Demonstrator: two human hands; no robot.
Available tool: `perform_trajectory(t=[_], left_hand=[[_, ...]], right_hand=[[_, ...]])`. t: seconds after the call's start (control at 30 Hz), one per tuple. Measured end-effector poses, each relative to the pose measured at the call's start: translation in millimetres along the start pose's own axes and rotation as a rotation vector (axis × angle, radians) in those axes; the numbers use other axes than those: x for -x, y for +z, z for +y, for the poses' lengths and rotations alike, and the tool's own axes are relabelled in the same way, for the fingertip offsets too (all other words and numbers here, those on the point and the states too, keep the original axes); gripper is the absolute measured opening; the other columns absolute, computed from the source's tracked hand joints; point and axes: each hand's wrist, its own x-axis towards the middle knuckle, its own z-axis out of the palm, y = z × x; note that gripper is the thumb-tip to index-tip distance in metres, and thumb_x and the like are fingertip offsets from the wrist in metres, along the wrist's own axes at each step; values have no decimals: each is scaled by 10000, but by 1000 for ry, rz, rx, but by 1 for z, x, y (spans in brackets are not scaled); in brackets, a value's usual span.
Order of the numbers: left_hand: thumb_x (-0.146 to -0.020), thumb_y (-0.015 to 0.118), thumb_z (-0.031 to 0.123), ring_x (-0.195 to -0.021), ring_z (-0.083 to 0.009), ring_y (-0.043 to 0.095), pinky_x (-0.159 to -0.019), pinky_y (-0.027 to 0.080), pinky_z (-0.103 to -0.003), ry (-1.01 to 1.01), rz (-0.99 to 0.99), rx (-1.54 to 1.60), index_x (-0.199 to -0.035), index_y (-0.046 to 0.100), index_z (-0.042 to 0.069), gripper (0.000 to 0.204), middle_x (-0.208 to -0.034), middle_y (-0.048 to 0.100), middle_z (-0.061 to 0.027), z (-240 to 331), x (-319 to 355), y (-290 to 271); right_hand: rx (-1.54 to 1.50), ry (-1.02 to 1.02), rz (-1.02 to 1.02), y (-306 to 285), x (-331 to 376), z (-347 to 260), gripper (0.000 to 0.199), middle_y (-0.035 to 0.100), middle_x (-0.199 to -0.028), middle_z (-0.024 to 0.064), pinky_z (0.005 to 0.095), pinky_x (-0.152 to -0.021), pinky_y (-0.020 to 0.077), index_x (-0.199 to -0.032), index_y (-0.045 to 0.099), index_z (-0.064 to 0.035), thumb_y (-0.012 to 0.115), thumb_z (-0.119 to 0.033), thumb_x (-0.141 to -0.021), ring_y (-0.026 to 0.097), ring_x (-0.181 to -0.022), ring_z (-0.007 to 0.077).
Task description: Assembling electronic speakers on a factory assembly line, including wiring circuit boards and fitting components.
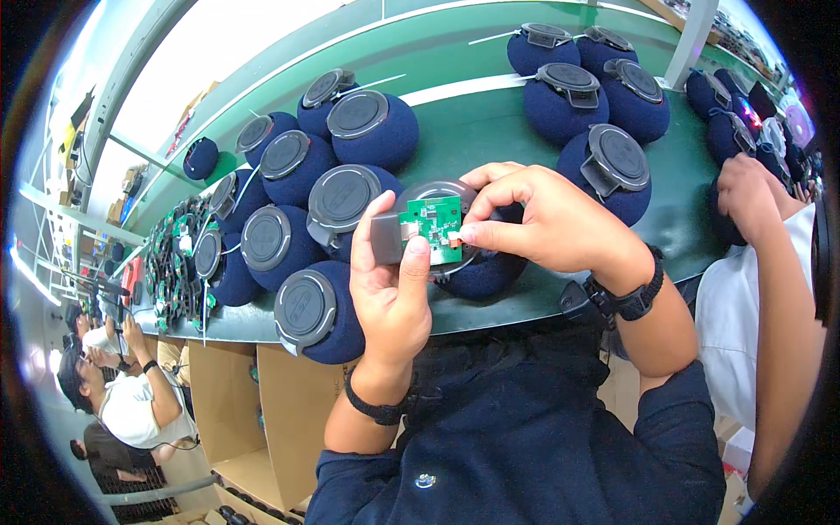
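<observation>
Left hand [389,302] closed around dark block [386,239] and green circuit board [446,229], held above navy round unit [490,278]. Right hand [560,219] nearly closed at small connector [455,238] on board's edge; grip cannot be told. Board best kept braced, connector untwisted. Connector's seating hidden by fingertips.

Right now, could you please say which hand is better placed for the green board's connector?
Probably the right hand: its thumb is at the connector, while the left hand holds the board.
</observation>
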Motion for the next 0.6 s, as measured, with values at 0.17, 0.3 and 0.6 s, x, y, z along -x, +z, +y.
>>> perform_trajectory(t=[0.17, 0.3, 0.6], left_hand=[[-1037, 631, 79, -1033, -125, 640, -841, 530, -260, -3, -6, 4, -1515, 401, 24, 533, -1210, 645, -88, -1, -2, 0], [-1034, 631, 66, -1059, -135, 639, -879, 535, -274, 14, 17, -3, -1506, 407, 25, 524, -1218, 639, -93, -1, -1, 4], [-1018, 635, 29, -1109, -153, 628, -981, 512, -312, 70, 31, -78, -1483, 409, 33, 517, -1243, 618, -97, 1, -3, 10]], right_hand=[[-45, -27, 153, 15, 6, 6, 199, 707, -1116, 207, 393, -954, 516, -876, 761, -23, 822, -211, -853, 676, -1077, 332], [-84, 5, 225, 19, 8, 10, 209, 683, -1166, 185, 374, -992, 496, -877, 739, -38, 852, -208, -832, 653, -1125, 287], [-134, 20, 174, 15, 6, 14, 187, 646, -1241, 145, 371, -1048, 446, -929, 728, -44, 835, -179, -855, 606, -1179, 255]])
